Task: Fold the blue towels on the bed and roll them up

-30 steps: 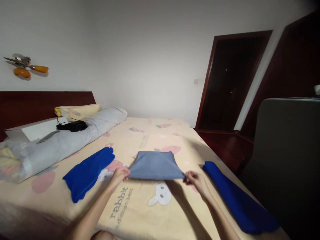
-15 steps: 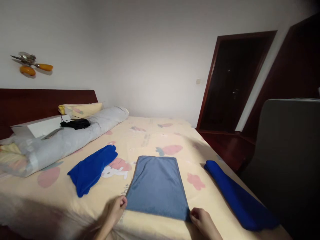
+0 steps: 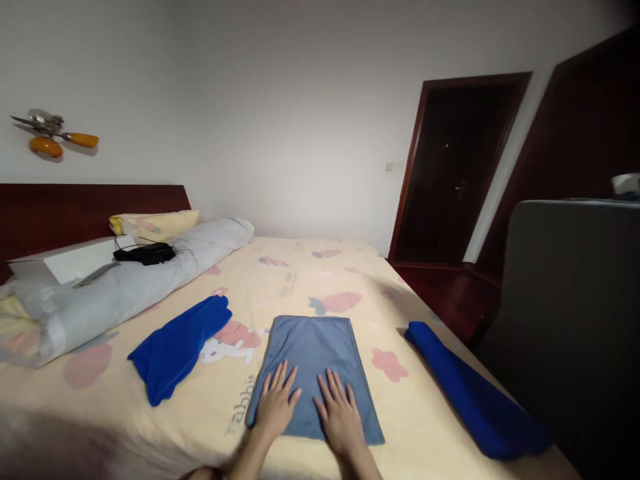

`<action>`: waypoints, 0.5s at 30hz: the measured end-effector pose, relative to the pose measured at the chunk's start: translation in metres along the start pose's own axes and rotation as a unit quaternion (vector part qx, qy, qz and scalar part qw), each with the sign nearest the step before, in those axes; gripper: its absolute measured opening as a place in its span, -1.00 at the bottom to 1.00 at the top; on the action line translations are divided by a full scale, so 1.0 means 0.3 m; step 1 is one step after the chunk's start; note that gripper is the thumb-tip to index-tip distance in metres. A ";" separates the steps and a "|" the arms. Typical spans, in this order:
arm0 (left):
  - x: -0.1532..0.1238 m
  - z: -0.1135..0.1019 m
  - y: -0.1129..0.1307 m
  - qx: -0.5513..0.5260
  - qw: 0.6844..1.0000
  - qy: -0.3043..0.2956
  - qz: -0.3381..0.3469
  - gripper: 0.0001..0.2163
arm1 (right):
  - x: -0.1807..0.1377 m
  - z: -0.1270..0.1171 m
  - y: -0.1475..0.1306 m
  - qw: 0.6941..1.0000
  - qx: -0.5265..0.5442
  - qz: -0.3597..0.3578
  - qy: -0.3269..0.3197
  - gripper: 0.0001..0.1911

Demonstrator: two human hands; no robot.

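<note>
A grey-blue folded cloth (image 3: pixel 313 347) lies flat on the bed (image 3: pixel 300 273), near its front edge. My left hand (image 3: pixel 276 403) rests palm down on the cloth's near left part, fingers spread. My right hand (image 3: pixel 340 412) lies flat beside it on the near right part, fingers also spread. Neither hand holds anything. A bright blue cloth (image 3: pixel 177 347) lies bunched to the left of the grey-blue one. Another bright blue cloth (image 3: pixel 475 397) stretches along the bed's right edge.
A rolled grey quilt (image 3: pixel 125 283) lies at the bed's left with a black device (image 3: pixel 145 253), a white box (image 3: pixel 70 262) and a yellow pillow (image 3: pixel 157 223). A dark wooden headboard (image 3: pixel 75 210), a dark doorway (image 3: pixel 450 167) and a grey chair back (image 3: pixel 570 307) stand around the bed.
My hands pulled the cloth's near edge towards me and laid it flat. They have since let go of its corners and moved onto its top, palms down.
</note>
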State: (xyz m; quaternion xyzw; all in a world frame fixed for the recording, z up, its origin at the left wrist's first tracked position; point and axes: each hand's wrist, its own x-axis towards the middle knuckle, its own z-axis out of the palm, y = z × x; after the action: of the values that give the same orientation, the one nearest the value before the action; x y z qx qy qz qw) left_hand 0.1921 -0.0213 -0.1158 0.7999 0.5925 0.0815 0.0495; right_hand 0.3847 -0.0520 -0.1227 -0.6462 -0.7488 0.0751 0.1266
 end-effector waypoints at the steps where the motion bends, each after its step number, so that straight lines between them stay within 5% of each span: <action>1: -0.019 0.008 -0.050 0.011 1.000 0.008 -0.009 -0.47 | -0.019 -0.003 0.054 1.000 -0.013 0.015 0.003 -0.35; 7: -0.143 0.002 -0.246 0.059 0.997 0.026 -0.051 -0.46 | -0.083 -0.015 0.271 0.997 -0.046 0.059 0.015 -0.25; 12: -0.051 0.013 -0.147 0.040 0.992 0.117 -0.002 -0.47 | 0.068 -0.058 0.136 0.998 -0.020 0.012 0.052 -0.31; 15: 0.102 0.020 -0.043 -0.003 0.991 0.099 0.087 -0.39 | 0.202 -0.078 0.013 0.996 0.014 -0.084 0.005 -0.38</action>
State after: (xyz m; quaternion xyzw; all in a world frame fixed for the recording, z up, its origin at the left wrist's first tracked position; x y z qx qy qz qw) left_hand 0.1896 0.0118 -0.1216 0.8364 0.5222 0.1660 -0.0148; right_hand 0.3871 0.0072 -0.0958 -0.5800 -0.7984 0.0711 0.1451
